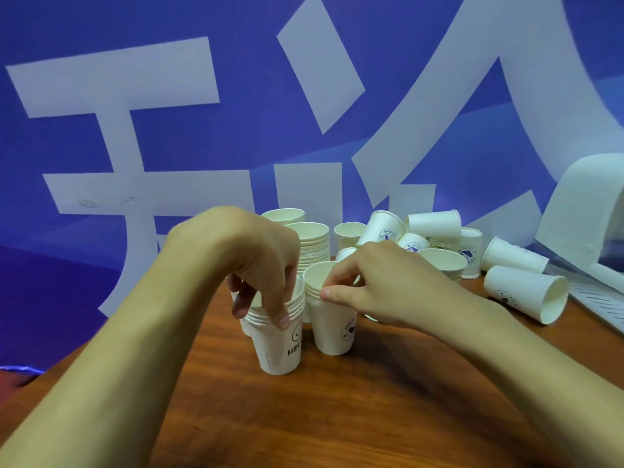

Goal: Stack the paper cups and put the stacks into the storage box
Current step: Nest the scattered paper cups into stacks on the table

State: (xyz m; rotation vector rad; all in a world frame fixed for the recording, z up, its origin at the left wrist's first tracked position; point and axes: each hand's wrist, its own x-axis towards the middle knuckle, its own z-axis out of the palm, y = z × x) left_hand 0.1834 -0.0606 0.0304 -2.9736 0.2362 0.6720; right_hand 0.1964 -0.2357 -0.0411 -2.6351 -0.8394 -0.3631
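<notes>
Two short stacks of white paper cups stand side by side on the wooden table (337,410). My left hand (260,265) reaches down from above and grips the rims of the left stack (280,346), fingers curled over its top. My right hand (381,285) pinches the rim of the right stack (332,327) between thumb and fingertips. A taller stack (312,246) stands behind them, with another stack (283,216) further back. Several loose cups (435,228) lie or stand at the back right. The white storage box (584,211) sits at the far right.
Two cups (525,293) lie on their sides near the box, by a white slotted panel (597,295). A blue wall with large white characters rises right behind the table. The table's left edge runs diagonally under my left forearm.
</notes>
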